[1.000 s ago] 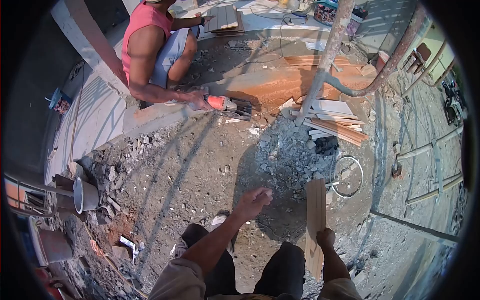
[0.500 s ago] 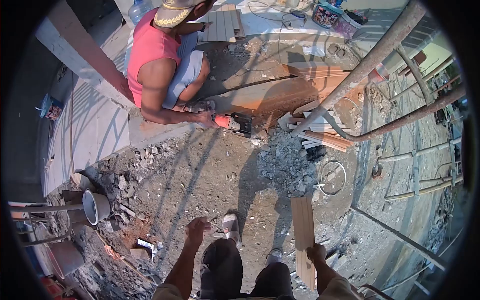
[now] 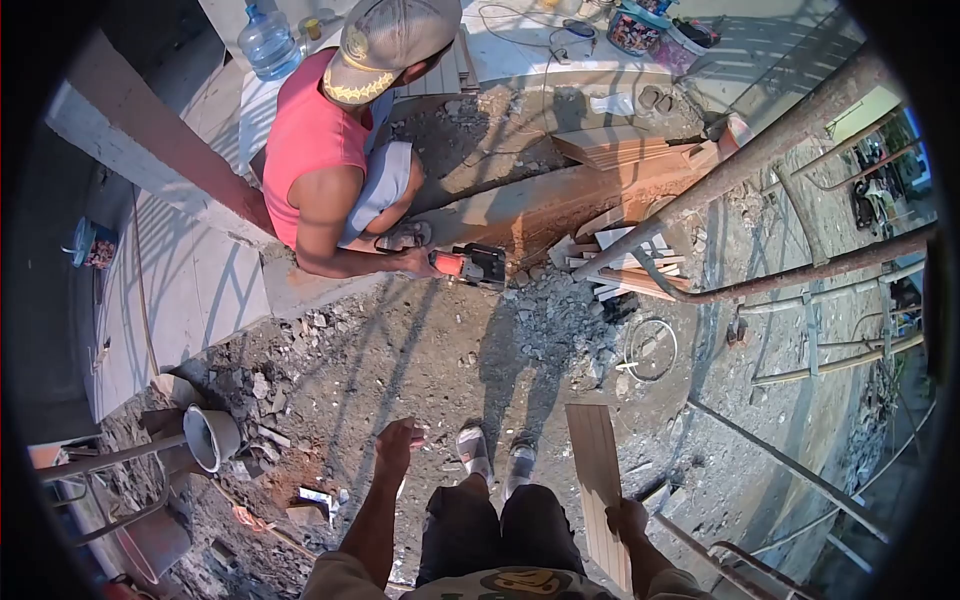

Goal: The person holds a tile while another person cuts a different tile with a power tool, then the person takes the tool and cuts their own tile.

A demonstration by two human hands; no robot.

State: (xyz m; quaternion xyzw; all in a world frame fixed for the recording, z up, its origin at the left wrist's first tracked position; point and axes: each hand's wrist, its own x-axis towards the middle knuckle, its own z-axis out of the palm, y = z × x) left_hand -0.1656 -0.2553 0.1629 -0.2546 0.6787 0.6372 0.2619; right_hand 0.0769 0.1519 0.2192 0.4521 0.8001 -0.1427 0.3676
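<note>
My right hand [image 3: 627,518] grips the edge of a long wood-grained plank [image 3: 595,465], which hangs upright beside my right leg. My left hand [image 3: 399,445] is raised in front of my left side with its fingers curled. A small pale bit shows at its fingertips, too small to name. Ahead, a person in a pink sleeveless top [image 3: 320,150] and cap squats on the slab edge. That person's hand [image 3: 415,262] holds an orange and black handheld power cutter [image 3: 468,265] low over the ground.
Stacked planks [image 3: 615,147] lie beyond the trench, and cut strips [image 3: 640,265] lie by a rubble heap [image 3: 550,320]. A coiled white hose [image 3: 650,350] is on the ground. Metal poles [image 3: 740,155] slant along the right. A bucket [image 3: 210,438] sits in debris at left.
My view has shifted and my feet are now side by side. The plank stays in my right hand. The other person's head has turned and leaned forward; the cutter stays near the same spot.
</note>
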